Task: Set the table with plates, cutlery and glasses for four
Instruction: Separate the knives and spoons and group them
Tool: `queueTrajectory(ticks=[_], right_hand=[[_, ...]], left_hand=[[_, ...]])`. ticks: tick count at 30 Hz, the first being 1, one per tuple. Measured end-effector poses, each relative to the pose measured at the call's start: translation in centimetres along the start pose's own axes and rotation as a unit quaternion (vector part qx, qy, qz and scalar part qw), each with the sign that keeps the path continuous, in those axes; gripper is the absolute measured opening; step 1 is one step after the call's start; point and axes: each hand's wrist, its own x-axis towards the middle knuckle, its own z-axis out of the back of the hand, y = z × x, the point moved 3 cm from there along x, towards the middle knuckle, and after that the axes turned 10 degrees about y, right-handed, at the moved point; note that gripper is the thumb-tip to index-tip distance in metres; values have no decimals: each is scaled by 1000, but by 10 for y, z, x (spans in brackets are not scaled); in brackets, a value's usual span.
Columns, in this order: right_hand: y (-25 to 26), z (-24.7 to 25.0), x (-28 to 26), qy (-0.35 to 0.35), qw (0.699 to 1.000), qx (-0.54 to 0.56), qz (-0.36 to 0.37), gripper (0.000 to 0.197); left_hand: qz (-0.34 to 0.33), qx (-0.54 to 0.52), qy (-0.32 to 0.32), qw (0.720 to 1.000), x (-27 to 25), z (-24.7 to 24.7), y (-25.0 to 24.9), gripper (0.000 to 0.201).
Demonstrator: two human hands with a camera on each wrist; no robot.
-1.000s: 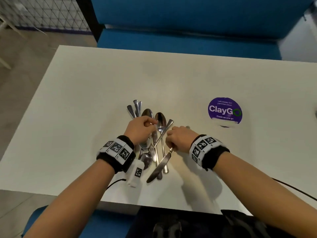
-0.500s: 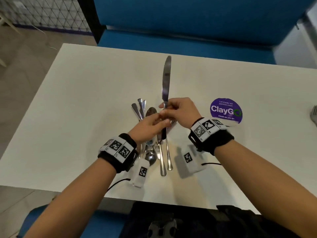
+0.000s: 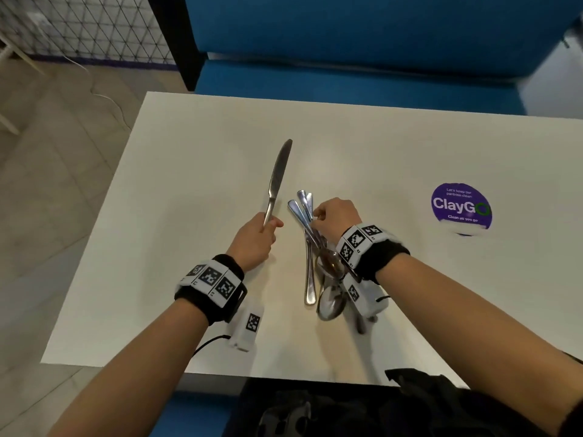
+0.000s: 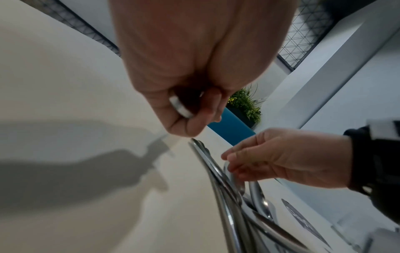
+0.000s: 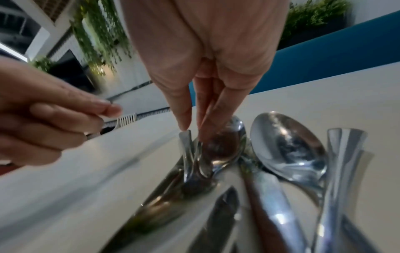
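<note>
One knife (image 3: pixel 277 179), handle gripped in left hand (image 3: pixel 254 238), centre-left of frame, blade pointing up and slightly right; right hand (image 3: pixel 336 219) fingertips pinching into cutlery pile (image 3: pixel 318 263) on table (image 3: pixel 189 171).

1. A white rectangular table (image 3: pixel 195 171) carries everything.
2. A pile of spoons and other cutlery (image 3: pixel 315 266) lies near its middle.
3. A round purple "ClayGo" sticker (image 3: pixel 461 207) sits flat towards the right.
</note>
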Motion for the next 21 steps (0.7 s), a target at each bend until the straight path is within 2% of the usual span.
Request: queueTrajectory(ticks=[3, 6, 7, 10, 11, 13, 17, 21], right_hand=[[12, -9, 7, 5, 997, -60, -50, 25], [17, -12, 10, 3, 993, -67, -102, 18], [17, -13, 10, 3, 992, -55, -114, 23], [9, -18, 13, 5, 991, -7, -136, 56], [7, -17, 14, 3, 991, 5, -135, 60], [10, -12, 10, 2, 992, 23, -127, 52], [29, -4, 3, -32, 996, 29, -79, 19], [54, -24, 9, 4, 1000, 6, -25, 18]], left_hand=[[5, 3, 16, 1000, 0, 15, 6, 20], [-4, 16, 31, 999, 2, 26, 11, 19], [-8, 20, 34, 999, 3, 29, 13, 19], [-13, 20, 40, 999, 5, 37, 17, 19], [-14, 20, 42, 999, 5, 39, 18, 19], [-17, 18, 47, 999, 7, 43, 20, 20], [-23, 9, 45, 999, 11, 47, 23, 21], [-24, 7, 40, 999, 10, 50, 24, 21]])
